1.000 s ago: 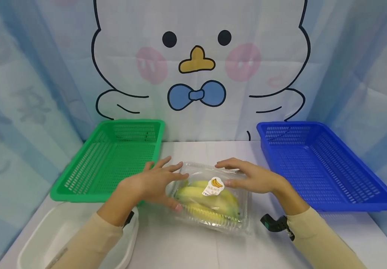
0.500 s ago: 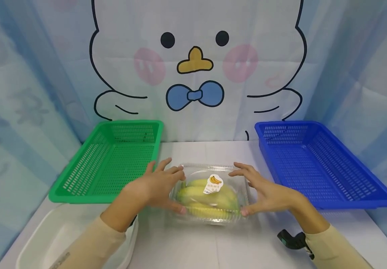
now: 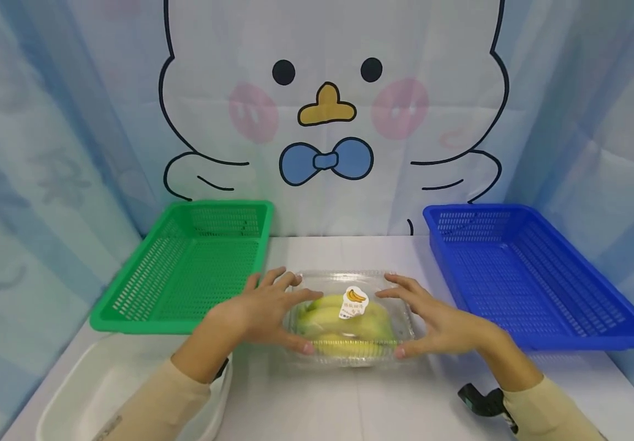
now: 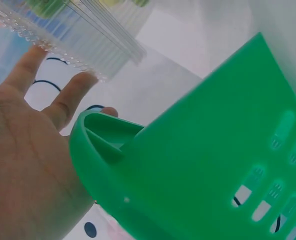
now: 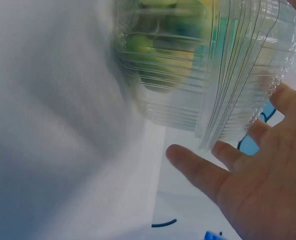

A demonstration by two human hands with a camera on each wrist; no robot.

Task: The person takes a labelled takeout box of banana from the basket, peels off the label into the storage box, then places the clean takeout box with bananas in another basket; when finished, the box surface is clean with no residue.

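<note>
A clear plastic clamshell box (image 3: 350, 327) of yellow-green bananas lies on the white table, with a banana sticker (image 3: 353, 303) on its lid. My left hand (image 3: 261, 312) lies against the box's left side, fingers spread and straight, thumb along the front edge. At the right side my right hand (image 3: 438, 321) mirrors it. The left wrist view shows my left hand's (image 4: 23, 150) fingertips touching the ribbed rim of the box (image 4: 78, 35). In the right wrist view the box (image 5: 203, 65) sits just off the straight fingers of my right hand (image 5: 258, 185).
A green basket (image 3: 146, 321) stands at the back left and fills much of the left wrist view (image 4: 198, 165). A blue basket (image 3: 570, 340) stands at the back right. A white tub (image 3: 90, 386) sits at the near left. A cartoon backdrop hangs behind.
My right hand came off the lid and moved to the box's right side. The box turned from a skewed lie to square with the table edge. My left hand stayed at the left side.
</note>
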